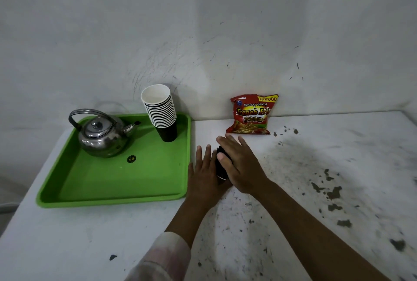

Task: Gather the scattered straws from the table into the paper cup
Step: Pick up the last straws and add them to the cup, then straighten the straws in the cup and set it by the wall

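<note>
You're corralling the black straws (220, 163) just right of the green tray (117, 199), left hand (204, 175) flat-fingered, right hand (240, 164) cupping them; next, grip and lift toward the paper cup stack (161, 111).

White table (338, 145) (paint chipped) bears green tray (112, 199) and snack bag (251, 114).

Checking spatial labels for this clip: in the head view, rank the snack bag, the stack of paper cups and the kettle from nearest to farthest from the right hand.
From the right hand:
1. Snack bag, just beyond the fingertips, against the wall.
2. Stack of paper cups, to the left, at the green tray's back right corner.
3. Kettle, farther left, on the tray's back left part.
</note>
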